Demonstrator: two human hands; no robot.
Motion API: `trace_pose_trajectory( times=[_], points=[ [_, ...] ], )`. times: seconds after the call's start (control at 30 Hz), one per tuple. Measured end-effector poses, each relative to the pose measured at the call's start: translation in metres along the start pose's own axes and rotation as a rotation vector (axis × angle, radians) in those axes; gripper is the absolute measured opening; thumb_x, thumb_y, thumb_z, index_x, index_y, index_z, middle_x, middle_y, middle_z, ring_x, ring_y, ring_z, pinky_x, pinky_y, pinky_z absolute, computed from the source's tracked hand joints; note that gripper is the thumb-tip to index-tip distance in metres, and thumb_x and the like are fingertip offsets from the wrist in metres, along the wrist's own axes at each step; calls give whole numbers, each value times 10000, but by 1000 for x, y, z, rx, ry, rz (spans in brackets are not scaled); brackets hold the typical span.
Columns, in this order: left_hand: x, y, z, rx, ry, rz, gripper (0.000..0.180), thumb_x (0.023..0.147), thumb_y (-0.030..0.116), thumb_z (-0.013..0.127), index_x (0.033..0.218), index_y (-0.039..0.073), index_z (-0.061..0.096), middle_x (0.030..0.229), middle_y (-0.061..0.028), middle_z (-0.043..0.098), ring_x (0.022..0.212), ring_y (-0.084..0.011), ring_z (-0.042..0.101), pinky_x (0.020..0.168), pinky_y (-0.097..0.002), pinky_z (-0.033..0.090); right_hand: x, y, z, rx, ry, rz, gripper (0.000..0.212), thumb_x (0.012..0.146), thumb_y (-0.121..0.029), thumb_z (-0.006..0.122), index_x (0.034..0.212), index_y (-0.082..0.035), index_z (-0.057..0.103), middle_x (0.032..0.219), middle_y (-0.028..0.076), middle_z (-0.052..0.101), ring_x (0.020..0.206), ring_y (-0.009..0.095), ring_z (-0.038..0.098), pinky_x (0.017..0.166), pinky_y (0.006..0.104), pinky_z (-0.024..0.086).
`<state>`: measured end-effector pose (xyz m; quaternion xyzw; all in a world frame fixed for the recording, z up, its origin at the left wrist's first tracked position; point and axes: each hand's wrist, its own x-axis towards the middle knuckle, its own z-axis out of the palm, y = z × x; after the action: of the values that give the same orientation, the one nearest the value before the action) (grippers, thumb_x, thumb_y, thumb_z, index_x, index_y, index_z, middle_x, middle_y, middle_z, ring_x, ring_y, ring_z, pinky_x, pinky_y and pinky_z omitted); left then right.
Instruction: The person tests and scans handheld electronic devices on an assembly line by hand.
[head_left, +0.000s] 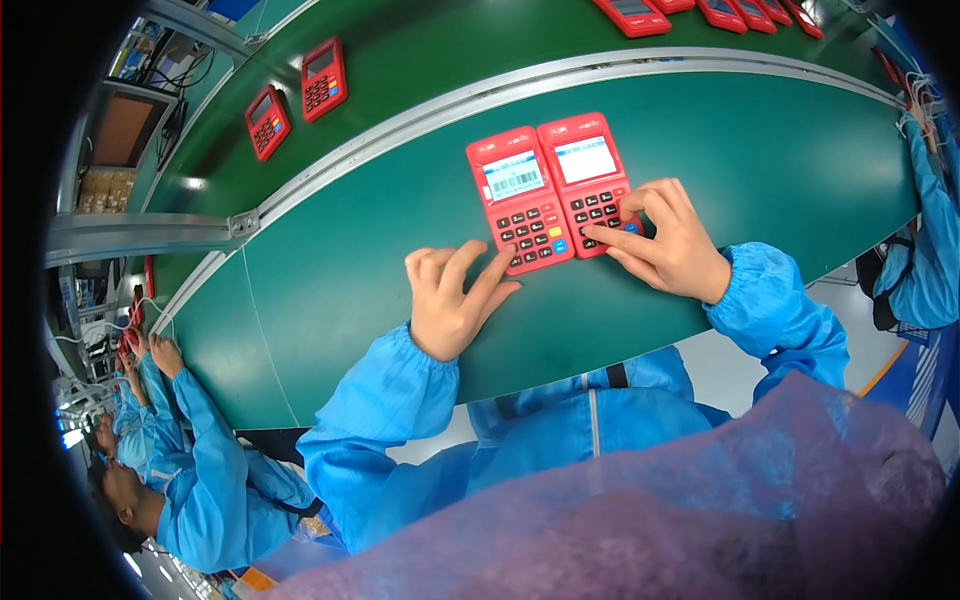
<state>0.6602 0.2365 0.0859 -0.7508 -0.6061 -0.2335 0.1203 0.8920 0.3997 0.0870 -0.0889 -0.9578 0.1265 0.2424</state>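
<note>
Two red card payment terminals lie side by side on the green table in front of me. The left terminal (519, 200) has a lit screen with a barcode on it. On the right terminal (584, 170) the lit screen is mostly white. My left hand (452, 298) is at the lower left corner of the left terminal, fingers apart, one fingertip at its bottom keys. My right hand (668, 240) reaches over the right terminal's keypad, its fingers spread and one fingertip on a key. Part of that keypad is hidden beneath the fingers.
Beyond a metal rail (420, 125) runs a darker green belt. Two red terminals lie there at the left, one of them a terminal (323, 79) near the rail; several more sit at the far right. Co-workers in blue sleeves (215, 430) are at the left and right table ends.
</note>
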Motion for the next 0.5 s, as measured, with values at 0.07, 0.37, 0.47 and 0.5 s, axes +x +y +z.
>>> trace_pose_trajectory(
  times=[0.07,0.37,0.47,0.5],
  points=[
    [-1,-4,3,27,2,15,407,663,256,755,1047,158,662,1030,-41,514,875,-205,457,779,-387,361,-1,1,3,-51,-2,-23,325,743,-177,701,1061,-158,638,927,59,470,917,221,451,741,372,397],
    [7,7,2,-52,-3,29,428,659,239,754,1066,163,648,1110,-42,493,910,-212,436,789,-392,363,-5,-1,-17,9,67,84,304,750,-136,671,1054,-149,656,905,65,483,844,225,468,732,360,394],
    [12,9,6,-40,-7,71,415,669,226,751,1066,159,647,1109,-42,496,904,-209,436,793,-394,364,-22,1,-17,11,49,120,296,756,-133,665,1051,-149,657,901,65,485,842,224,467,725,359,399],
    [11,8,8,-33,-17,85,398,680,212,743,1062,157,649,1111,-44,496,902,-207,436,793,-393,364,-23,0,-18,0,38,102,286,760,-146,669,1047,-147,659,903,66,487,861,224,465,733,358,407]
  ],
)
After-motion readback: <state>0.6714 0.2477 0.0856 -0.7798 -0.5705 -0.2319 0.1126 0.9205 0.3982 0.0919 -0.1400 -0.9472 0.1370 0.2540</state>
